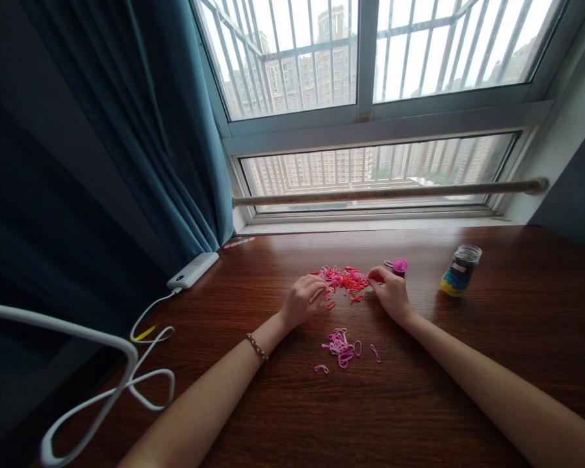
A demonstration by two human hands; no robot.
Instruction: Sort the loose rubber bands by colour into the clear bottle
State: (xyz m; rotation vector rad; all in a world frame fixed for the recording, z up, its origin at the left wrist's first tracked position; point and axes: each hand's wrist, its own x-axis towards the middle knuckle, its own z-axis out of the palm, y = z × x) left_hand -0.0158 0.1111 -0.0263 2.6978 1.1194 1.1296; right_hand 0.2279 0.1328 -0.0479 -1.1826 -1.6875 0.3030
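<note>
1. Both your hands work at the big pile: the left hand [303,300] at its left edge, the right hand [392,297] at its right. Fingers are curled and fingertips drawn in on each; whether either pinches a band is too small to tell.
2. Big pile [346,279], red and pink bands, lies on the counter [258,286] between your hands. Its long axis runs side to side, roughly along the window; single bands point every way.
3. Having a hand at each end probably lets you reach its edges without covering the middle.
4. Nearer you, the small pile [341,348] is all pink to violet; the gap seems meant to keep it separate. Beside it, one lone band [375,353] slants, its far end leftward.
5. Just past your right hand is a cup [400,265], its mouth upward. Farther right stands a jar [461,272], likely placed there to leave your arms room.
6. Far left, a power bank [193,270] trails its cable against the curtain [190,162] side.
</note>
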